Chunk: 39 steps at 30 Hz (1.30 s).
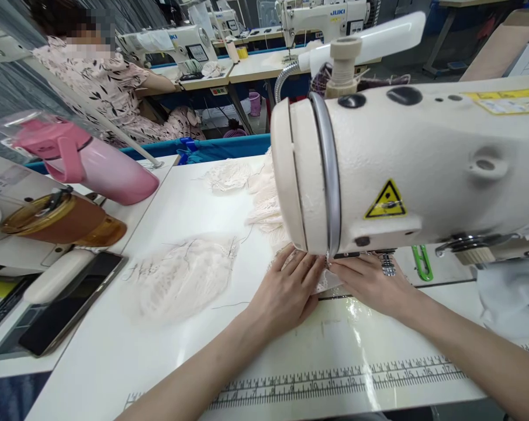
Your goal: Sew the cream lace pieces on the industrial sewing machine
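My left hand [286,289] lies flat on a small piece of white lace [323,283] under the head of a cream sewing machine [404,169]. My right hand [369,283] presses the same lace from the right, fingertips close to the needle area, which the machine head hides. Both hands have fingers spread and pressed down on the fabric. A pile of finished white lace pieces [180,275] lies to the left of my left hand. More lace [255,193] trails behind the machine.
A pink bottle [97,164], a brown bottle [62,219] and a dark phone [71,304] sit at the left. A printed ruler [334,383] runs along the table's [137,351] front edge. Green-handled snips [422,263] lie right of the needle. A person sews at the table behind.
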Tool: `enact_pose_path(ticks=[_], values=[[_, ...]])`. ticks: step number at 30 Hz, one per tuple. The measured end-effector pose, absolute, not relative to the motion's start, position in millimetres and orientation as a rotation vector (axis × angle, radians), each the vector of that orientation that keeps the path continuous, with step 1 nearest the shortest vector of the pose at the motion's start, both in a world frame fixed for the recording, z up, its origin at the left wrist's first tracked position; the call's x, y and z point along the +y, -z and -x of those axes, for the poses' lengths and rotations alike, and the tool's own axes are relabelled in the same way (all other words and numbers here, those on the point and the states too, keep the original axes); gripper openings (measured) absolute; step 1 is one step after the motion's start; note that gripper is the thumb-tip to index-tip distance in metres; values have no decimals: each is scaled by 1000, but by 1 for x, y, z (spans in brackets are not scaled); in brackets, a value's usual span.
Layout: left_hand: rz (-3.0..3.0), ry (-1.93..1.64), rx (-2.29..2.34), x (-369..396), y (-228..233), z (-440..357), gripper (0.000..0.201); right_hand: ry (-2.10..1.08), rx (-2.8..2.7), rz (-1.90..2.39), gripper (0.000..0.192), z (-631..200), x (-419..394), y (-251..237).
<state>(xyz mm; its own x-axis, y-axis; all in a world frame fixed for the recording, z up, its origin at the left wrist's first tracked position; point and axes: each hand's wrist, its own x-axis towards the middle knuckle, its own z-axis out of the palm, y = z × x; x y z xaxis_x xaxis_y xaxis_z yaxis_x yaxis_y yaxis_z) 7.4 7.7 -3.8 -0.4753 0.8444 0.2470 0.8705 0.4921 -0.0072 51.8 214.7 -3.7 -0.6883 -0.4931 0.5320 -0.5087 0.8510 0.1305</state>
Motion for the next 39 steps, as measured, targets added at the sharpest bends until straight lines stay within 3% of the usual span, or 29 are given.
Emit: enact_pose_path(ticks=[14, 25, 31, 34, 39], values=[[1473, 100, -2550, 7, 3, -8, 45, 28, -2362, -652, 17, -47, 221, 22], [1464, 204, -2507, 9, 5, -4, 42, -110, -2518, -670, 37, -51, 227, 17], [1438, 211, -2511, 11, 5, -2, 42, 10, -2473, -631, 25, -49, 223, 6], [1426, 202, -2508, 11, 5, -3, 40, 46, -2425, -632, 30, -48, 222, 6], [1504, 219, -2339, 11, 6, -5, 26, 119, -2393, -666, 20, -47, 222, 5]])
